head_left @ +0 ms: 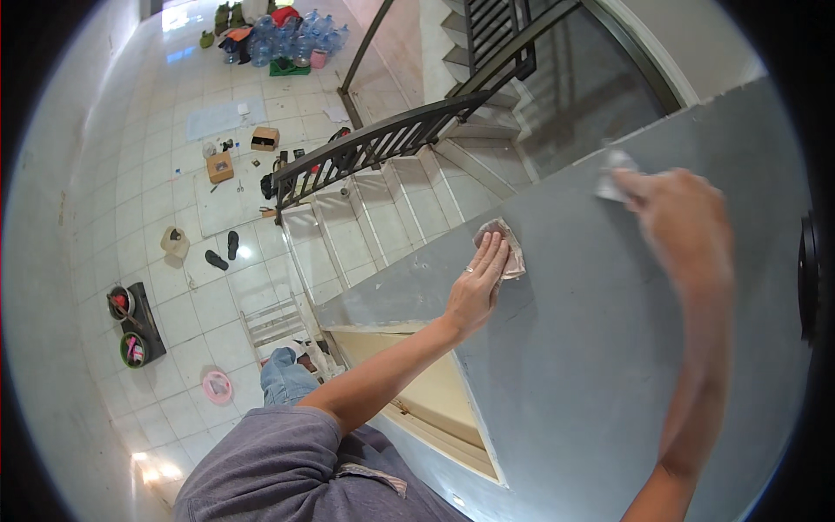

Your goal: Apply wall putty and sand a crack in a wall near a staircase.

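Observation:
A grey painted wall fills the right side of the view. My left hand presses a dusty, whitish-brown folded pad against it, fingers laid close together over the pad and a ring on one finger. Whether the pad is cloth or sandpaper I cannot make out. Farther up and to the right, my right hand grips a small whitish piece near the wall's upper edge. Motion blurs that hand and piece, so the piece's kind is unclear. Pale scuffs mark the wall near its left edge.
A framed opening lies below the wall's slanted edge. White stairs with a dark railing run beyond it. A ladder stands near my legs. Far below are buckets, slippers, a cardboard box and several water jugs.

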